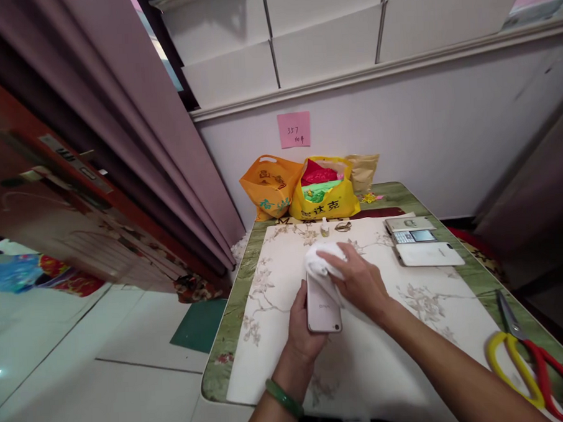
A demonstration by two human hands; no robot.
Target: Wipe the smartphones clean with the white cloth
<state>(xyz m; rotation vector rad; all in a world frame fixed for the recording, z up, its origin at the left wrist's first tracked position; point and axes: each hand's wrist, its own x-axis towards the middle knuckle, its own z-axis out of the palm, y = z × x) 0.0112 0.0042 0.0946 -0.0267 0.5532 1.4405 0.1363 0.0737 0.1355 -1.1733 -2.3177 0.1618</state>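
Note:
My left hand (305, 325) holds a pinkish smartphone (324, 310) from below, its back facing up and its camera end toward me. In my right hand (359, 279) is a bunched white cloth (318, 259), which covers the far end of the phone. Part of the cloth hangs down along the phone's right side. A green bangle (284, 399) circles my left wrist. Beyond the cloth stand a small clear bottle (324, 228) and a pair of glasses (343, 227).
White floral paper (421, 310) covers much of the green table. A white smartphone (430, 254), a keypad phone (414, 236) and another phone (408, 224) lie at right. Scissors (515, 334) rest at the right edge. Orange (271, 183) and yellow bags (328, 206) stand at the back.

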